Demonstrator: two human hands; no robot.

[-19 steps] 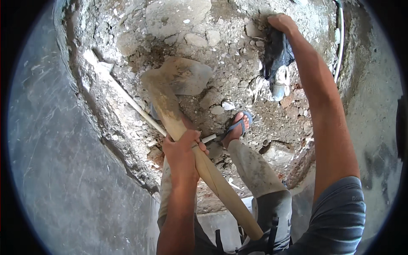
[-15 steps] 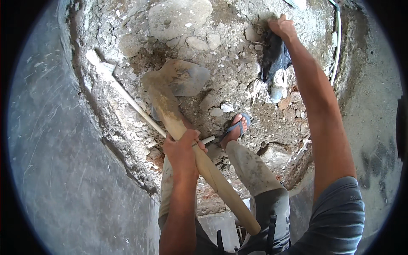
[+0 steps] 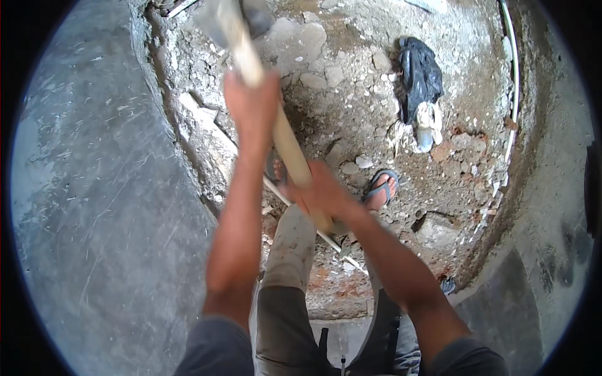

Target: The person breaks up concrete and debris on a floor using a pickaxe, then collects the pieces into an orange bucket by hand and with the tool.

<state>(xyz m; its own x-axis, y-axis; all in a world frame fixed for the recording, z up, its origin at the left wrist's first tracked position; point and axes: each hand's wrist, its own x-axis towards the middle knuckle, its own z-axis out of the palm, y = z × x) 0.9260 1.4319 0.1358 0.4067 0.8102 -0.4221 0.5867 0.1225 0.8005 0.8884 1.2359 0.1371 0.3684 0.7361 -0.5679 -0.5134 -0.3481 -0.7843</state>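
Observation:
A long wooden handle (image 3: 283,131) of a digging tool runs from the middle of the view up to its grey metal head (image 3: 219,15) near the top edge, raised above the rubble. My left hand (image 3: 252,103) is wrapped around the handle high up, close to the head. My right hand (image 3: 316,191) grips the handle's lower end. My feet in sandals (image 3: 381,188) stand on broken stones and dirt below the tool.
A grey concrete wall (image 3: 94,207) curves along the left. A black cloth (image 3: 421,72) and a white bottle (image 3: 425,128) lie on the rubble at the upper right. A thin pale rod (image 3: 301,219) crosses the ground. A white pipe (image 3: 514,69) follows the right wall.
The tool has swung up from resting on the rubble. My right hand left the black cloth at the upper right and now grips the handle's lower end. My left hand slid toward the head.

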